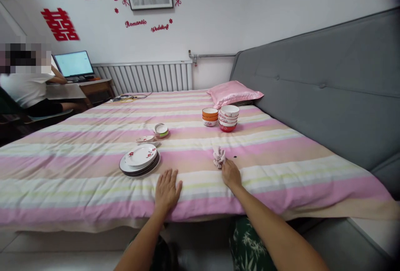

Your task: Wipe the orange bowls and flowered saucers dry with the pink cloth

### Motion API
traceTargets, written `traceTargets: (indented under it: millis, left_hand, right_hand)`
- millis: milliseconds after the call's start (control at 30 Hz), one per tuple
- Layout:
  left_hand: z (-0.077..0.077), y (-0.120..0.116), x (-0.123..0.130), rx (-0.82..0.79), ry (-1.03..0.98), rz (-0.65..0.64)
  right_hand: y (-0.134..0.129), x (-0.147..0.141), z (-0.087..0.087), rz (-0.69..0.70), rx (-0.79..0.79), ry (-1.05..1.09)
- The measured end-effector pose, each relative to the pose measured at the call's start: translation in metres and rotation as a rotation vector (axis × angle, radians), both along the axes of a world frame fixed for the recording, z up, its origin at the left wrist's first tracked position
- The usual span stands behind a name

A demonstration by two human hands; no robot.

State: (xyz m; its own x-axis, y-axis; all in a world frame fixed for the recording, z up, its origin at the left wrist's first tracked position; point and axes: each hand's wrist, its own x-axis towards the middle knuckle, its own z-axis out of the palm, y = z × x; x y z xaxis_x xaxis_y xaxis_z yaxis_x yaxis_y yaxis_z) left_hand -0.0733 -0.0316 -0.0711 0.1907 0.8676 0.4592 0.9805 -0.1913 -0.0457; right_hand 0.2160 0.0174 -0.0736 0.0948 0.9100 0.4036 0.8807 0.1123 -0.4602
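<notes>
My left hand (pixel 168 189) lies flat on the striped bedsheet (pixel 193 198), fingers stretched out, just right of a stack of plates (pixel 142 156). In my right hand (pixel 231 174) is a crumpled pale pink cloth (pixel 219 156), gripped at its lower end and resting on the sheet. A small dark spot (pixel 235 156) shows on the sheet beside the cloth. Beyond the plates sit smaller dishes (pixel 145 139) and a short stack of little bowls (pixel 161 129). Farther back, an orange-topped bowl stack (pixel 210 117) stands next to a taller stack of white and red bowls (pixel 229 119).
A pink pillow (pixel 234 92) lies near the grey headboard (pixel 321 83). Cables (pixel 131 97) rest at the bed's far left edge. A radiator (pixel 146 77) runs along the wall. At the left a person (pixel 28 87) sits by a desk with a monitor (pixel 73 63).
</notes>
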Motion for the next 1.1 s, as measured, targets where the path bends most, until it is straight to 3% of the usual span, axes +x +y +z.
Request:
traceTargets:
  millis: [1100]
  left_hand:
    - [0.002,0.005,-0.002,0.047,-0.019,-0.028]
  right_hand:
    - [0.011,-0.003,-0.006,-0.037,0.014,-0.021]
